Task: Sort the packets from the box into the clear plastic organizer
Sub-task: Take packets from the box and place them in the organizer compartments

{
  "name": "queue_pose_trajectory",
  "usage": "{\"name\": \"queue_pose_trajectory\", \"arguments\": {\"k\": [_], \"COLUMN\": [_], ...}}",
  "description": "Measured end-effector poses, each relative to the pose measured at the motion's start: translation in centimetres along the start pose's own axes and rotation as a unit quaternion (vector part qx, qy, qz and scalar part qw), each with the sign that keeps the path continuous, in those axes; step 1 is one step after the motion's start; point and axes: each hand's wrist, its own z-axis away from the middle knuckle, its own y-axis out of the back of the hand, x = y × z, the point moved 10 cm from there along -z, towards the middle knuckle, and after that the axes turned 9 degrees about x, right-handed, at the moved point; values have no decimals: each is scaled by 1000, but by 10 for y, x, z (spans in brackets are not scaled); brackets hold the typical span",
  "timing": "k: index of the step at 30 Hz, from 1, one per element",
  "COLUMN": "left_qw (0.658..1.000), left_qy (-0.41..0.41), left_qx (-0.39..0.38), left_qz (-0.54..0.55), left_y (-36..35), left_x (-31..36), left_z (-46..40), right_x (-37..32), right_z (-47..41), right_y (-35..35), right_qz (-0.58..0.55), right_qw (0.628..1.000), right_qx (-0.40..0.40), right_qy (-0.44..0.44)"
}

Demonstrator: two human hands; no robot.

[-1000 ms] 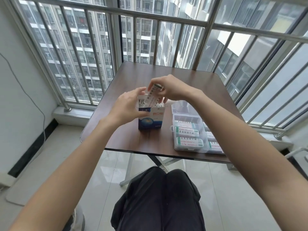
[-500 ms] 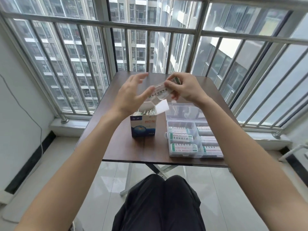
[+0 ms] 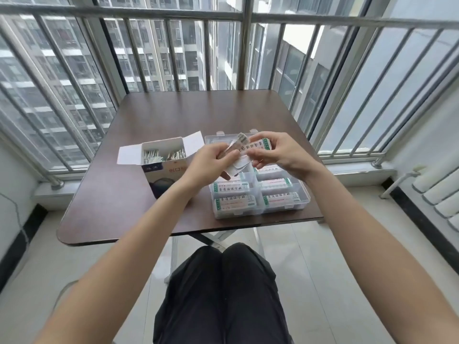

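Note:
An open blue and white box (image 3: pixel 164 167) stands on the brown table (image 3: pixel 119 194), with several white packets (image 3: pixel 162 155) upright inside it. To its right lies the clear plastic organizer (image 3: pixel 285 207), its lid open behind; stacks of packets (image 3: pixel 234 188) fill the near compartments. Above the organizer's far part, both hands hold a small bundle of white and green packets (image 3: pixel 250 146). My left hand (image 3: pixel 211 162) pinches the bundle's left end. My right hand (image 3: pixel 278 152) grips its right end.
The table stands against a barred balcony window (image 3: pixel 223 45). A white radiator (image 3: pixel 442 192) is on the right wall. My knees in dark trousers (image 3: pixel 223 281) sit below the table's near edge.
Both hands have come down and to the right with the bundle, from above the box to over the organizer. My left hand, open half a second ago, now pinches the bundle.

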Motion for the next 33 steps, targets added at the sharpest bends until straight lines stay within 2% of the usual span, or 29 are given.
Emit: {"name": "queue_pose_trajectory", "arguments": {"k": [6, 13, 20, 26, 33], "left_qw": [999, 997, 989, 993, 994], "left_qy": [37, 42, 54, 92, 8], "left_qx": [29, 70, 93, 74, 87], "left_qz": [-3, 7, -104, 1, 60], "left_y": [4, 31, 37, 31, 30], "left_x": [-19, -34, -52, -54, -25], "left_z": [-8, -14, -12, -11, -11], "right_x": [14, 28, 34, 42, 29], "right_z": [-4, -18, -28, -31, -35], "right_y": [9, 21, -7, -4, -7], "right_qz": [7, 46, 136, 138, 207], "right_qw": [1000, 996, 990, 989, 978], "right_qx": [19, 62, 21, 35, 35], "right_qy": [-7, -34, -16, -44, 10]}}
